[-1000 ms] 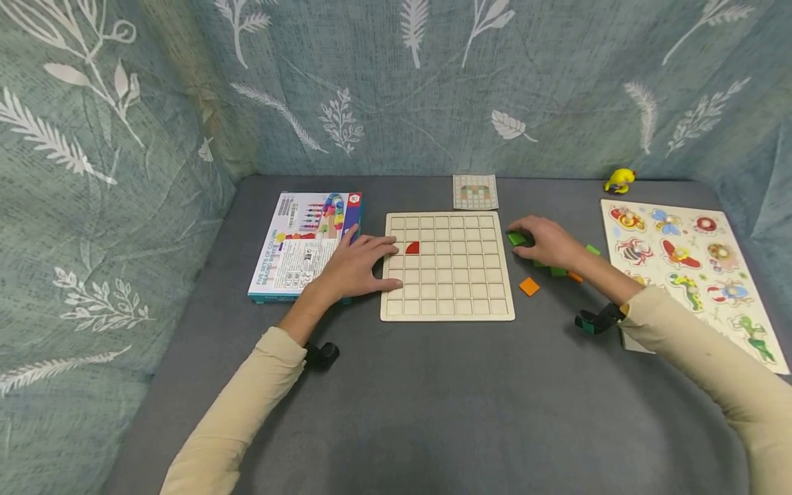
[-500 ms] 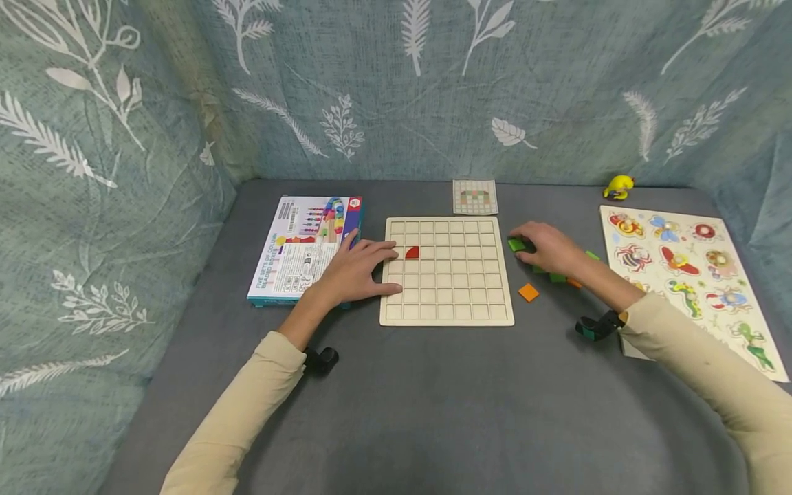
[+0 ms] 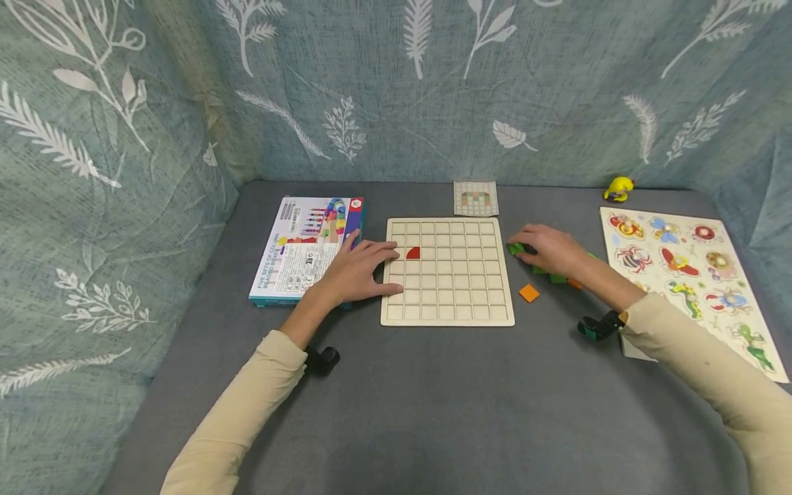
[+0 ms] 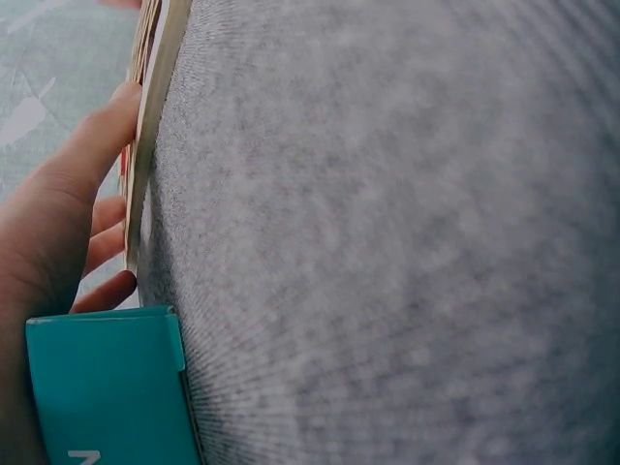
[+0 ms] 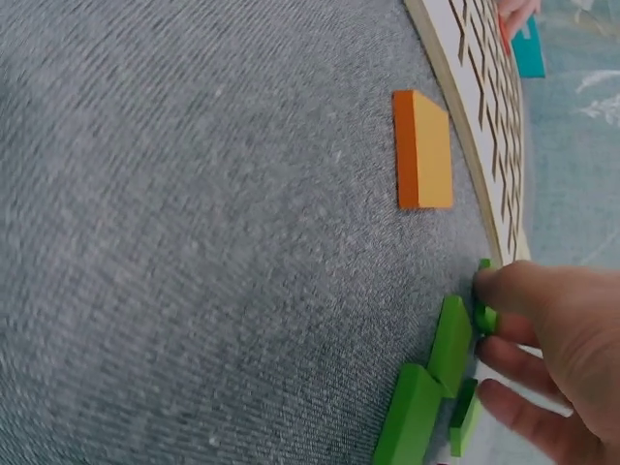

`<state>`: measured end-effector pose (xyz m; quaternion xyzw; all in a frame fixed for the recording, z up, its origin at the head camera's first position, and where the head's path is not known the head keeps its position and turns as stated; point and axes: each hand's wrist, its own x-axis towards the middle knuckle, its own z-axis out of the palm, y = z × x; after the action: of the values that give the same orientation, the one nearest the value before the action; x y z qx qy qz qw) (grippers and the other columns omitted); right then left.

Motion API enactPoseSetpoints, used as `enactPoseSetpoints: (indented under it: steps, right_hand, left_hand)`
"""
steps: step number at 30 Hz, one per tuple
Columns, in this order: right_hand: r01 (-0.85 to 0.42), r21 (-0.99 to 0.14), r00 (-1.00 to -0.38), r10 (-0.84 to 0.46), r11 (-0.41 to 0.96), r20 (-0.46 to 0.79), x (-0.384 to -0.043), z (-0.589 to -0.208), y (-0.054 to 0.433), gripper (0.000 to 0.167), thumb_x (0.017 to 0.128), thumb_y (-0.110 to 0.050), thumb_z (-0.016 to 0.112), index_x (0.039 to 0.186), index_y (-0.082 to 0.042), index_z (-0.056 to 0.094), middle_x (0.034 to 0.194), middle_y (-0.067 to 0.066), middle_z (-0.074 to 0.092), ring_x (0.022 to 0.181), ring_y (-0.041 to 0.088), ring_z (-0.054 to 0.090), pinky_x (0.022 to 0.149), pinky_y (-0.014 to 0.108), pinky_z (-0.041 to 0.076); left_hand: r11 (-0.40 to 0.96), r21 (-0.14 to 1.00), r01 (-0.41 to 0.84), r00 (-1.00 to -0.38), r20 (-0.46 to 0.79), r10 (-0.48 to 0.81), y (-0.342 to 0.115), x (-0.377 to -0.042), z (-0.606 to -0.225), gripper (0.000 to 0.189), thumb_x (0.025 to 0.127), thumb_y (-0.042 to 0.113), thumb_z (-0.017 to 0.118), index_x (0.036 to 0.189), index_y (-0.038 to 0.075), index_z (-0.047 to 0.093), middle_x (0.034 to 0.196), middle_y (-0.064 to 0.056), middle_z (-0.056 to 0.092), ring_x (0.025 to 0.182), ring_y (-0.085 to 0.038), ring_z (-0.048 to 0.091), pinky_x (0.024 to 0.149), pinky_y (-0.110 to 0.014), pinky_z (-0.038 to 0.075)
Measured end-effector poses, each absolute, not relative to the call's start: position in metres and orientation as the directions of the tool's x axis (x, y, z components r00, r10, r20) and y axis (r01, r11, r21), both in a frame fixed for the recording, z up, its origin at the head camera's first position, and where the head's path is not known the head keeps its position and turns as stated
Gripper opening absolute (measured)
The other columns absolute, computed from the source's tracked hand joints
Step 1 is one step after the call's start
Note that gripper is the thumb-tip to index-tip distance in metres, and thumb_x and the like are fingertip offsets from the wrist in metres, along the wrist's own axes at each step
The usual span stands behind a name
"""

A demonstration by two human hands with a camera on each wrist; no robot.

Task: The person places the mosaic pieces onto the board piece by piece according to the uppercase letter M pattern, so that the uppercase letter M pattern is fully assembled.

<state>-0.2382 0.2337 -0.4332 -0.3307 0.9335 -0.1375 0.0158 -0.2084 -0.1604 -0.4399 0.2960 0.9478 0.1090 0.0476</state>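
Observation:
A pale wooden grid board [image 3: 445, 322] lies flat in the middle of the table, with one red quarter-round piece [image 3: 414, 254] in a cell near its left side. My left hand [image 3: 353, 271] rests at the board's left edge, thumb and fingers spread and touching the rim. Just right of the board, my right hand [image 3: 552, 250] pinches a small green piece [image 5: 484, 297] between thumb and fingers, which partly cover it. More green pieces [image 5: 448, 344] lie under and beside this hand. An orange square tile [image 3: 529, 293] sits apart, nearer the board's lower right.
A small pattern card [image 3: 476, 199] lies behind the board. At left is a bead-set box [image 3: 291, 268], partly under the left hand. An insect puzzle board [image 3: 705, 295] lies at right, below the right forearm's sleeve, with a yellow toy [image 3: 619, 188] behind it. A patterned curtain closes the back.
The right hand's fingers have shifted slightly on the green piece, which now looks turned and more covered. The left hand stays at the board's edge. The head view has tilted a little.

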Motion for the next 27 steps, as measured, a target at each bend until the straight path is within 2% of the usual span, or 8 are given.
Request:
enactPoseSetpoints:
  steps: [3,6,10,15,27]
  right_hand:
    - [-0.66,-0.247,-0.751,-0.638,0.71,0.173,-0.237,-0.434,0.233,0.029,0.083,-0.007,0.074,0.112,-0.004,0.069,0.095,0.012,0.062,0.069,0.019,0.055,0.054,0.032,0.042]
    - [-0.668,-0.263,-0.744,-0.628,0.696,0.228,-0.237,-0.433,0.228,0.027,0.084,-0.01,0.073,0.11,-0.004,0.07,0.093,0.01,0.062,0.063,0.015,0.051,0.052,0.03,0.039]
    - [-0.664,-0.306,-0.747,-0.623,0.683,0.23,-0.235,-0.428,0.214,0.025,0.086,-0.014,0.072,0.11,-0.005,0.069,0.096,0.01,0.064,0.072,0.019,0.059,0.059,0.034,0.046]
    - [-0.696,-0.368,-0.71,-0.665,0.616,0.232,-0.231,-0.427,0.19,0.023,0.088,-0.013,0.071,0.109,-0.004,0.067,0.103,0.011,0.066,0.091,0.024,0.066,0.07,0.038,0.053]
    - [-0.736,-0.42,-0.652,-0.723,0.531,0.23,-0.239,-0.434,0.124,0.019,0.091,-0.012,0.066,0.108,-0.004,0.068,0.105,0.012,0.066,0.085,0.021,0.063,0.074,0.035,0.053]
  left_hand:
    - [0.803,0.237,0.547,-0.823,-0.026,0.568,-0.16,-0.207,-0.439,0.072,0.081,0.067,0.062,0.136,0.02,0.055,0.15,0.0,0.046,0.135,-0.024,0.044,0.122,-0.052,-0.001]
    - [0.804,0.241,0.543,-0.823,-0.035,0.566,-0.161,-0.206,-0.439,0.072,0.081,0.066,0.062,0.136,0.02,0.055,0.15,0.0,0.046,0.135,-0.024,0.044,0.122,-0.052,-0.002]
    - [0.802,0.245,0.545,-0.822,-0.03,0.568,-0.159,-0.207,-0.44,0.072,0.081,0.066,0.063,0.136,0.02,0.056,0.15,0.0,0.046,0.136,-0.024,0.044,0.122,-0.051,-0.002]
    - [0.797,0.243,0.552,-0.817,-0.032,0.576,-0.158,-0.209,-0.441,0.072,0.082,0.066,0.062,0.137,0.02,0.055,0.151,0.0,0.045,0.136,-0.023,0.043,0.122,-0.052,-0.002]
    - [0.802,0.233,0.55,-0.819,-0.038,0.573,-0.16,-0.21,-0.443,0.072,0.082,0.067,0.061,0.138,0.02,0.054,0.151,0.0,0.045,0.136,-0.024,0.043,0.122,-0.052,-0.001]
